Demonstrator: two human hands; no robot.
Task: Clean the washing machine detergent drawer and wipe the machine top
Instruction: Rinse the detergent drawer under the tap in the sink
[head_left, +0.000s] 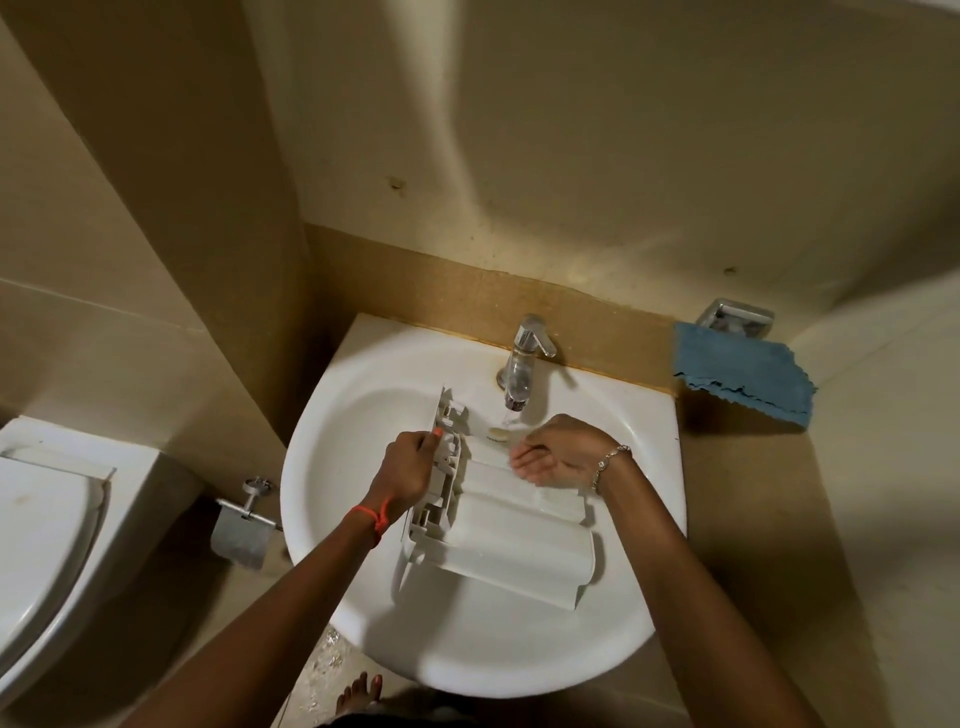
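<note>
Sink (363, 613) holds drawer (514, 540), hands gripping it.

Drawer (498, 525) underside up; compartments hidden. Left hand (408, 467) covers part of its front end; the right hand (558, 457) hides its far corner. Toilet (47, 519), left of left hand, cut by frame edge. Both forearms cut at bottom edge.

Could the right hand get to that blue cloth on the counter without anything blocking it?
Probably yes. The blue cloth lies in the open on the counter right of the sink, and nothing stands between it and the right hand, which rests open on the detergent drawer.
</note>
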